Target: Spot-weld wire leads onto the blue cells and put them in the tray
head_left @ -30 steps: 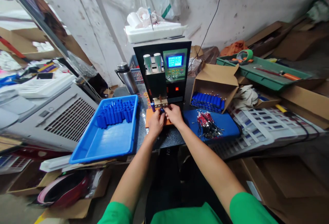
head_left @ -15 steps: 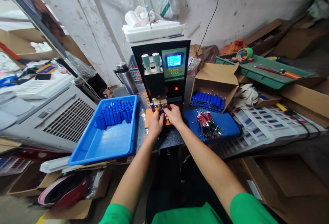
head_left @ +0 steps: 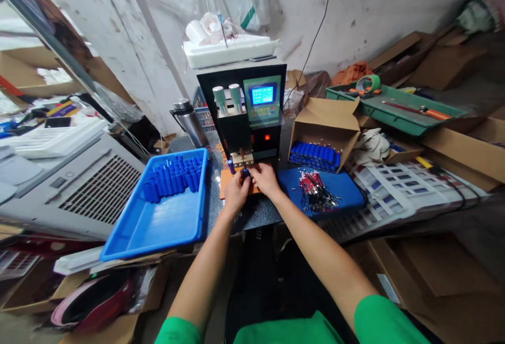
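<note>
Under the electrode head of a black spot welder [head_left: 258,139], my left hand [head_left: 236,190] grips a blue battery cell [head_left: 245,172], partly hidden by the fingers. My right hand [head_left: 265,179] is closed in a pinch right beside the cell; whatever lies between its fingertips is too small to make out. Another blue cell stands upright just left of the welding head. Both hands are over an orange board [head_left: 225,186] at the foot of the machine. The welder's blue screen [head_left: 263,95] is lit.
To the left, a blue tray [head_left: 152,241] holds many upright blue cells. On the right are a cardboard box [head_left: 329,115] of stacked cells and a bundle of red and black wires [head_left: 315,190] on a blue pad. A steel flask [head_left: 192,123] stands behind the tray.
The whole view has shifted slightly, with the scene a little further left. Both hands keep nearly the same place at the welder, and the cell stays in the left hand.
</note>
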### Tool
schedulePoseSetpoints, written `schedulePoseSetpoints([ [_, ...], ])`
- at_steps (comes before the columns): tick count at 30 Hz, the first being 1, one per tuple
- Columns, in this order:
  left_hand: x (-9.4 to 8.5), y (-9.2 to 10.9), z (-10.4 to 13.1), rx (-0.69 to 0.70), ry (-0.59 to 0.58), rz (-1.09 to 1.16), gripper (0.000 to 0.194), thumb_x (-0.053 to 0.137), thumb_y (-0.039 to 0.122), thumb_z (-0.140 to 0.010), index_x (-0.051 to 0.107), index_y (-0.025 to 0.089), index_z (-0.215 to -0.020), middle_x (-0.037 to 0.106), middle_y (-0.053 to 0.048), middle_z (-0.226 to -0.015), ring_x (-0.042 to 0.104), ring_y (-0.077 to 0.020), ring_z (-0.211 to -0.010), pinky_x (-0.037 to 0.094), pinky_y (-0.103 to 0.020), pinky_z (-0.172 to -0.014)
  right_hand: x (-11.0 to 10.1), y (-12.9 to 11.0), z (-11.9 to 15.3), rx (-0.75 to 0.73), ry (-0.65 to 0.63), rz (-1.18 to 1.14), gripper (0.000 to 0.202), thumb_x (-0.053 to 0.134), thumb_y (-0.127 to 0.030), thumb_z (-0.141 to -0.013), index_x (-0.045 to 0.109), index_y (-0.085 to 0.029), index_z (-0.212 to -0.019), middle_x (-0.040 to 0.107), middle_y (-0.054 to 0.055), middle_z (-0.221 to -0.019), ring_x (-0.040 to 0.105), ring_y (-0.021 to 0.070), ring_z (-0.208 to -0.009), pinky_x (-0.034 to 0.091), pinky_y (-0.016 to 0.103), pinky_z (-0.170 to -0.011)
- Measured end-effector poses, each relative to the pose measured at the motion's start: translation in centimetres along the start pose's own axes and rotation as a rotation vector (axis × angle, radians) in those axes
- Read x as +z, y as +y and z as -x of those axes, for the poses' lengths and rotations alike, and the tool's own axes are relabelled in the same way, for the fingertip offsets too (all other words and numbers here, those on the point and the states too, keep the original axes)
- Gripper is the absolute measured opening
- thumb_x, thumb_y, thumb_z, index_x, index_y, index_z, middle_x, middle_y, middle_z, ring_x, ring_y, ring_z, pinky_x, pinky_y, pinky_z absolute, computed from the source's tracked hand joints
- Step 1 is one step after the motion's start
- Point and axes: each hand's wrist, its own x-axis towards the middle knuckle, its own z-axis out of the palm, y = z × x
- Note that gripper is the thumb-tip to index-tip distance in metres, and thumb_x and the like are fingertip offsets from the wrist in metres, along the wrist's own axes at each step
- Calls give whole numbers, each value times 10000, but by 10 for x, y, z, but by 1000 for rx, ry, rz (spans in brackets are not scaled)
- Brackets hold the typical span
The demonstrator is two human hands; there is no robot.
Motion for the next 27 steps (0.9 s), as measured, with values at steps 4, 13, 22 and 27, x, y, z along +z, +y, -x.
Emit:
schedulePoseSetpoints([
  [4,0,-1,1,31,9,25,279,557,334,-886,652,175,-1096,716,-52,-937,654,-169,-802,494,-275,-744,-9,-6,13,-66,6,50,283,587,-404,-846,670,-164,-721,625,8,-558,602,151,-546,437,218,-507],
  [13,2,-6,2,229,123,-142,279,540,339,-854,661,179,-1048,678,-86,-1021,648,-191,-852,512,-291,-746,-13,-22,25,-93,-8,230,340,634,-359,-851,661,-173,-568,626,27,-511,604,152,-547,399,217,-512],
  [22,-1,-9,-6,398,236,-88,308,585,433,-876,680,160,-981,687,-88,-978,663,-187,-794,531,-311,-770,-86,6,14,12,237,-231,439,666,-476,-775,738,-121,-1025,657,15,-667,541,103,-480,455,208,-453],
  [27,-5,-6,-6,399,216,-47,279,582,427,-876,697,177,-919,715,-67,-902,681,-205,-811,532,-324,-788,-182,23,12,-88,619,144,517,550,-463,-873,673,-106,-1225,712,76,-826,648,164,-647,533,271,-637],
])
